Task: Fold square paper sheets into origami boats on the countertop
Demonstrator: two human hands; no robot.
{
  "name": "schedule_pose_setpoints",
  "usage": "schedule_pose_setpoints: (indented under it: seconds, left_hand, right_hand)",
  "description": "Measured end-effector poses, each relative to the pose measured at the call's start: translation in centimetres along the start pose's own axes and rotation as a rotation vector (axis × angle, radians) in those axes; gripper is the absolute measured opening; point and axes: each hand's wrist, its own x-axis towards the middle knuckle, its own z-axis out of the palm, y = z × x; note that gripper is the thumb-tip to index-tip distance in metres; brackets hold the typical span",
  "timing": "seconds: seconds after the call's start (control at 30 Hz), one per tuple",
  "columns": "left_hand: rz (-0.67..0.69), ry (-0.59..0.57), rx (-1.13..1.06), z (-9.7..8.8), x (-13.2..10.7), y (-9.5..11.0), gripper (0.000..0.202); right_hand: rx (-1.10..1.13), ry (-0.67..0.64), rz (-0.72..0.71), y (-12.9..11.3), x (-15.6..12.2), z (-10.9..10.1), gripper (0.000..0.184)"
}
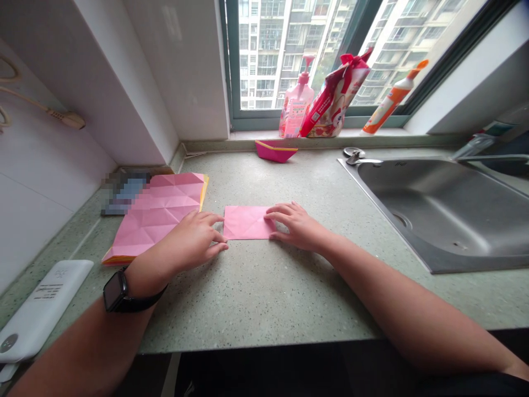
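A small pink folded paper [244,223] lies flat on the speckled counter in front of me. At its left edge rests my left hand [198,237], fingers apart and touching the paper's side. My right hand [295,226] is at the other end, its fingertips lying on the right edge and covering part of it. Neither hand lifts the paper. To the left, partly behind my left hand, is a stack of creased pink sheets [161,212] with yellow showing at the edges. A magenta folded paper boat [276,153] stands at the back of the counter.
A steel sink [433,204] is set in at the right, with a drain stopper [354,153] by its corner. On the sill stand a pink pump bottle [296,107], a red bag [334,99] and an orange-white bottle [390,105]. A white power bank [45,309] lies left.
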Motion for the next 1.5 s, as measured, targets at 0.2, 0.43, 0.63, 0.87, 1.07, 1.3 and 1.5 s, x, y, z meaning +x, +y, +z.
schedule_pose_setpoints:
  seconds: [0.2, 0.43, 0.63, 0.87, 1.07, 1.3, 1.5]
  left_hand:
    - [-0.050, 0.092, 0.074, -0.1, -0.5, 0.1, 0.034]
    - [0.099, 0.212, -0.009, 0.8, 0.6, 2.2, 0.038]
    - [0.150, 0.134, -0.018, 3.2, 1.6, 3.7, 0.049]
    - [0.117, 0.098, -0.056, 2.8, 2.0, 3.3, 0.020]
    - [0.075, 0.132, -0.159, 2.9, 2.0, 3.1, 0.030]
    - [0.039, 0.223, -0.149, 3.6, 2.2, 3.1, 0.040]
    - [0.015, 0.287, -0.189, 4.2, 2.4, 2.6, 0.021]
  right_hand:
    - [-0.005, 0.005, 0.014, -0.1, -0.2, 0.2, 0.042]
    - [-0.079, 0.054, 0.107, -1.1, -0.1, -0.2, 0.038]
    - [-0.095, 0.104, 0.102, -2.2, -0.2, -0.8, 0.019]
    - [-0.117, 0.184, 0.159, -1.3, -0.3, -0.8, 0.025]
    - [-0.096, 0.142, 0.142, -1.1, -0.2, -0.1, 0.020]
    - [0.244, 0.266, 0.128, -1.2, -0.1, -0.3, 0.025]
    - [0.322, 0.215, 0.040, -1.0, -0.1, 0.4, 0.046]
